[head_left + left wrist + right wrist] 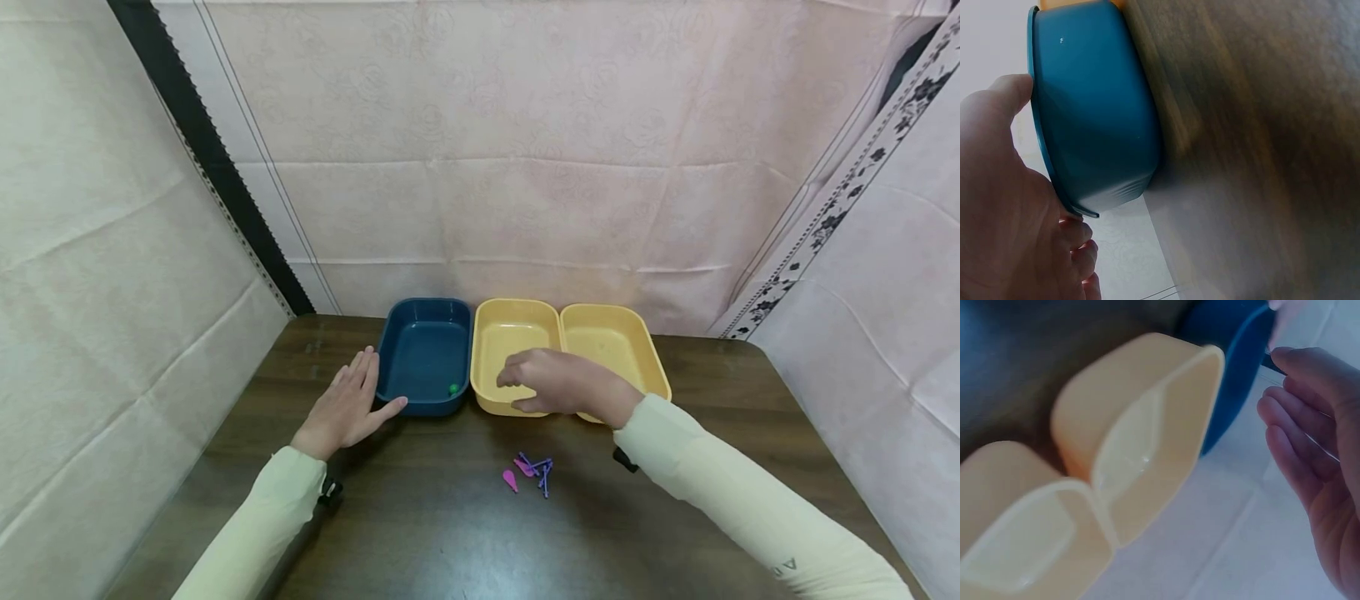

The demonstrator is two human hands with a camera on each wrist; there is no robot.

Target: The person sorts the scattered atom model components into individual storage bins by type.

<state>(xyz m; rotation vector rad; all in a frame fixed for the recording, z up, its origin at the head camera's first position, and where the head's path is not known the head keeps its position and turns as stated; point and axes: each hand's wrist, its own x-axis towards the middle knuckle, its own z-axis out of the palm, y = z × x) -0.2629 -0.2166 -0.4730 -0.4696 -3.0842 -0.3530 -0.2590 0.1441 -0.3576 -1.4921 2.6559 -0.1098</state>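
Left hand [348, 408] lies flat, open against the blue tray [424, 354]; right hand [558, 382] hovers loosely curled, empty, over the yellow tray [513, 333], purple pieces [534, 471] nearby.

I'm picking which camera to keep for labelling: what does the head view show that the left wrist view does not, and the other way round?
Only the head view shows the right hand over the middle yellow tray, the second yellow tray, the purple pieces on the table and a small green thing inside the blue tray. Only the left wrist view shows the blue tray's outer wall and underside close up. Both show the left hand resting against that tray, and the dark wooden table.
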